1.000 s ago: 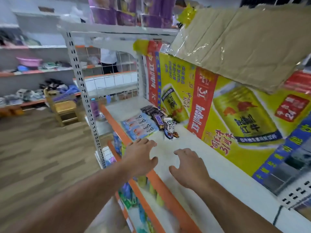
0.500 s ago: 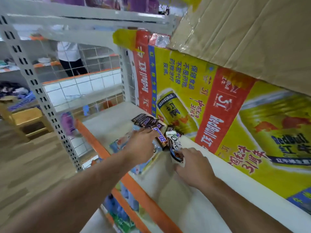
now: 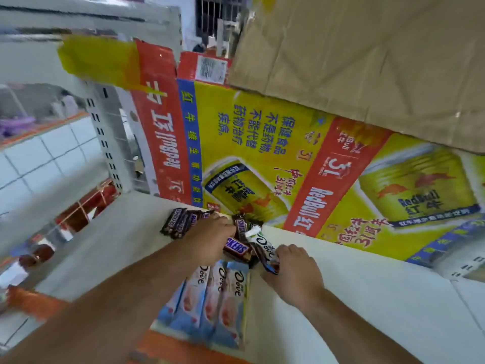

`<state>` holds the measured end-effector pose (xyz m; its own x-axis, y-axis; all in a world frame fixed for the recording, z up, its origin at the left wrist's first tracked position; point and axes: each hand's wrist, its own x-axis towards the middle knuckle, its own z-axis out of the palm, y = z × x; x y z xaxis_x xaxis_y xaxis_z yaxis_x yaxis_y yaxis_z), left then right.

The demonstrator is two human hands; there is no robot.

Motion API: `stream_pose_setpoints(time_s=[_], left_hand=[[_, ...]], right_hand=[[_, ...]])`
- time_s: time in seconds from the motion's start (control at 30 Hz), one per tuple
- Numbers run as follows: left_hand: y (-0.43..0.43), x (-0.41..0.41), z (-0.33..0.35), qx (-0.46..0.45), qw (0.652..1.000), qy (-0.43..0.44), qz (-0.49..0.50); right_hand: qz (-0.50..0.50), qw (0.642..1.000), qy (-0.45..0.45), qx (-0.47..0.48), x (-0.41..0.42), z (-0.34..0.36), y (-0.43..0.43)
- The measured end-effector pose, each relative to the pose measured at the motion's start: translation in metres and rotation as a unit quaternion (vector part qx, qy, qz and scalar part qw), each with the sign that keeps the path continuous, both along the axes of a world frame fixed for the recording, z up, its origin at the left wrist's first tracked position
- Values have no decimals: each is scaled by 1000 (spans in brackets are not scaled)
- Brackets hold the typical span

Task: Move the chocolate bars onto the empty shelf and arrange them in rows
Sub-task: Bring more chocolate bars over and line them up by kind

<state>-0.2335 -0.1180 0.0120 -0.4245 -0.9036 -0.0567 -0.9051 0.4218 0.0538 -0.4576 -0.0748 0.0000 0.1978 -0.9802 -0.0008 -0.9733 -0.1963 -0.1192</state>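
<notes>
On the white shelf (image 3: 354, 290) lies a row of light-blue Dove bars (image 3: 215, 298) near the orange front edge. Behind them a row of dark Snickers bars (image 3: 178, 223) sits by the back wall. A loose pile of Snickers bars (image 3: 237, 248) lies between my hands. My left hand (image 3: 210, 239) rests palm-down on that pile, fingers curled over bars; its grip is hidden. My right hand (image 3: 291, 274) pinches the lower end of a white-and-brown Dove bar (image 3: 262, 245), which is tilted up off the shelf.
A yellow and red Red Bull carton panel (image 3: 262, 158) lines the shelf's back. Brown cardboard (image 3: 367, 61) hangs overhead at the upper right. The perforated white upright (image 3: 105, 143) stands at the back left corner. The orange shelf lip (image 3: 183, 348) runs along the front.
Both hands have moved forward from the shelf's front onto the pile. My right hand has taken hold of the white-and-brown Dove bar. The camera has come closer.
</notes>
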Motion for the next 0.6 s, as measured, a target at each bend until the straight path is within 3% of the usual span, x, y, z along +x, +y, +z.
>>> stream_pose_setpoints(time_s=[0.23, 0.4, 0.6], left_hand=[[-5, 8, 8, -27, 999, 40, -21], [-6, -1, 13, -42, 990, 135, -27], [0, -40, 17, 3, 966, 255, -37]], right_hand=[[-86, 995, -42, 9, -5, 7, 3], [-138, 988, -52, -46, -29, 17, 8], [-170, 984, -37, -23, -62, 22, 37]])
